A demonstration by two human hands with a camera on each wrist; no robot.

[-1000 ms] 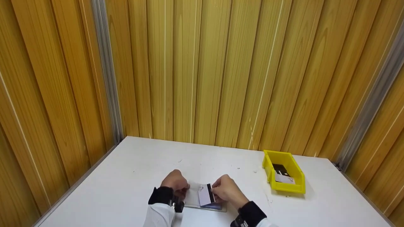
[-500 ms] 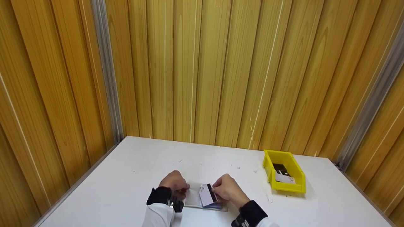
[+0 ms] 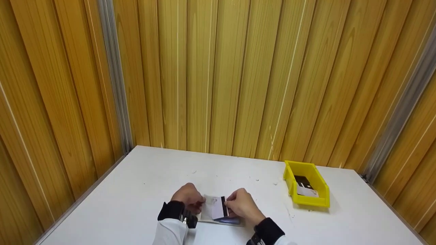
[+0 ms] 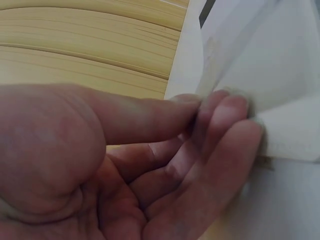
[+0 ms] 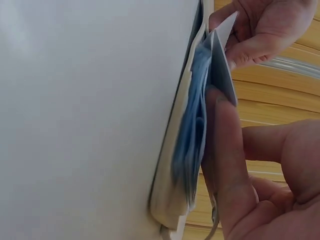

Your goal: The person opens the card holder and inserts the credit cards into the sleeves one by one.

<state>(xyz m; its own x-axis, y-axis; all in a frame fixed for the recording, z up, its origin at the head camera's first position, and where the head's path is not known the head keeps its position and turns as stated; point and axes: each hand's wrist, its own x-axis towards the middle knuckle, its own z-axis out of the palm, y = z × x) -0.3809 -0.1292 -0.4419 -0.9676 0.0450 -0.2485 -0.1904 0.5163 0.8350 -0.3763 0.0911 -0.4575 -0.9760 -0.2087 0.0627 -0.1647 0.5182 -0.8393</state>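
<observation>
A card holder (image 5: 162,200) lies opened on the white table, its bluish clear pages (image 5: 192,130) stacked on the right side. My left hand (image 3: 189,197) pinches a translucent sleeve (image 4: 280,65) between thumb and fingers at its left edge. A white card (image 3: 217,208) with a black stripe stands tilted over the pages, and my right hand (image 3: 243,206) pinches it by its striped right edge. In the head view the card's left part looks hazy, as if under the sleeve. The right wrist view shows the card (image 5: 224,75) edge-on against the sleeve.
A yellow bin (image 3: 322,202) stands at the right of the table (image 3: 163,166), with several cards (image 3: 306,191) inside, one dark and one white. Wood-patterned panels (image 3: 224,78) enclose the table behind and at both sides.
The card has shifted slightly left and stands straighter, and its left part now looks hazy. The right hand has moved a little left with it. My left hand keeps its pinch on the sleeve.
</observation>
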